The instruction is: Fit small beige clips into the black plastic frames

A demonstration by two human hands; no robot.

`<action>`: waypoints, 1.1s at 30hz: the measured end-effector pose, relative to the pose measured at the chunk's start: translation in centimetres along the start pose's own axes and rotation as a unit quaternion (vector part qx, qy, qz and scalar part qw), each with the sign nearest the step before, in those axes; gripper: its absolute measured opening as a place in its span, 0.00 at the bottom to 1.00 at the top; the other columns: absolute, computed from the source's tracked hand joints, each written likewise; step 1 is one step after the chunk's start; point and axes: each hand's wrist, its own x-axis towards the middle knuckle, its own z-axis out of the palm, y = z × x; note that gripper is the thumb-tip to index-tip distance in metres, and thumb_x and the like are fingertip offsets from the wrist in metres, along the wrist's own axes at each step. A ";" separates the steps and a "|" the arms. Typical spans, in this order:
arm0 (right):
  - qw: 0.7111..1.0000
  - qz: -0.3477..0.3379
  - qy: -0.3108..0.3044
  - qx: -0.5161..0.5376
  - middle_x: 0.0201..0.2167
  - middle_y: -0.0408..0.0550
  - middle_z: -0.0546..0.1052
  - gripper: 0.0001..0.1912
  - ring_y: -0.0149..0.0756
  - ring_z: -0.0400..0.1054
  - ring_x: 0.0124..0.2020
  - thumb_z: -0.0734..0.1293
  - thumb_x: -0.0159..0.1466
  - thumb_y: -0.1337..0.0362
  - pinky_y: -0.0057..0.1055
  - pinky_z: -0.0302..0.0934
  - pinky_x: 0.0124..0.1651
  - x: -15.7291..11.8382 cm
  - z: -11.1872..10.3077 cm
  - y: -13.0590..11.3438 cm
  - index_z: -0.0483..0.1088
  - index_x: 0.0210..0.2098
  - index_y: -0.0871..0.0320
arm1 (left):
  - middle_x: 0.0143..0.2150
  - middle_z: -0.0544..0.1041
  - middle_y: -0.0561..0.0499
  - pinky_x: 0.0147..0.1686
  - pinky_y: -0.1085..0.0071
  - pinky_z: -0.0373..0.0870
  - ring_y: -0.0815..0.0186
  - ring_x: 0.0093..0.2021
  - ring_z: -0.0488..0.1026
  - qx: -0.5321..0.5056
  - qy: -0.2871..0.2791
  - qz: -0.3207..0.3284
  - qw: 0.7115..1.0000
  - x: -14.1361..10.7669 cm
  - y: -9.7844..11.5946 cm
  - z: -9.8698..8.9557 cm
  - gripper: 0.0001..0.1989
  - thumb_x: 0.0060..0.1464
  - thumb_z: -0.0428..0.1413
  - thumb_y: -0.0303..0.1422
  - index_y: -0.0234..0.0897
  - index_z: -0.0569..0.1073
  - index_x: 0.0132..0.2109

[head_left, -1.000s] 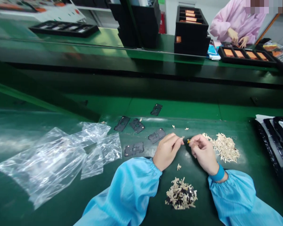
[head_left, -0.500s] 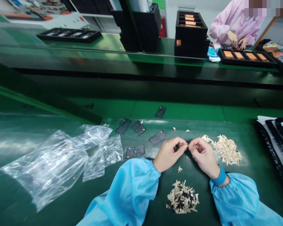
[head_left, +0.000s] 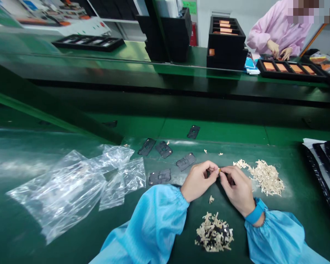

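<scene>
Fingertip to fingertip, my two hands meet over the green bench. My left hand [head_left: 199, 180] pinches a tiny yellowish piece [head_left: 219, 170], whose kind is too small to make out. My right hand [head_left: 238, 187] has thumb and forefinger at the other side of that piece, its remaining fingers curled. To the right lies a pile of small beige strips [head_left: 268, 177]. Nearer me is a second pile of beige and black strips [head_left: 214, 233], with one loose strip [head_left: 211, 199] above it. Flat black plastic plates [head_left: 186, 161] lie to the left of my hands.
Clear plastic bags [head_left: 68, 190] spread over the left of the bench [head_left: 143, 227]. Black trays [head_left: 323, 172] stand at the right edge. Behind a raised ledge, a person in a pink sleeve [head_left: 264, 29] works beside a black tray of orange pieces [head_left: 291, 75] and stacked black boxes [head_left: 227, 55].
My right hand's fingers have shifted slightly and straightened a little at the piece, and its wrist has turned. The left hand keeps its pinch. The whole view has moved a little.
</scene>
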 end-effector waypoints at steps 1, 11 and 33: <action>1.000 -0.001 0.000 -0.002 0.33 0.47 0.77 0.06 0.34 0.70 0.29 0.65 0.69 0.70 0.30 0.65 0.33 -0.1 0.1 0.0 0.73 0.41 0.57 | 0.27 0.75 0.55 0.27 0.76 0.63 0.72 0.26 0.68 0.003 0.000 0.003 1.000 0.0 0.0 0.0 0.06 0.58 0.56 0.32 0.36 0.76 0.35; 0.990 0.123 0.057 -0.025 0.27 0.43 0.72 0.08 0.33 0.65 0.25 0.63 0.68 0.67 0.28 0.58 0.27 0.5 -0.8 1.2 0.71 0.33 0.56 | 0.31 0.79 0.53 0.30 0.75 0.68 0.70 0.30 0.73 0.139 0.045 0.168 0.975 0.3 -0.1 -1.2 0.05 0.62 0.56 0.27 0.37 0.75 0.36; 0.696 0.382 -0.288 0.535 0.20 0.37 0.70 0.18 0.21 0.54 0.17 0.78 0.57 0.53 0.23 0.45 0.20 1.4 -1.3 -0.4 0.73 0.31 0.61 | 0.31 0.77 0.52 0.33 0.71 0.73 0.68 0.34 0.75 0.316 0.124 0.569 0.749 0.7 -0.1 -5.1 0.10 0.63 0.61 0.39 0.36 0.75 0.44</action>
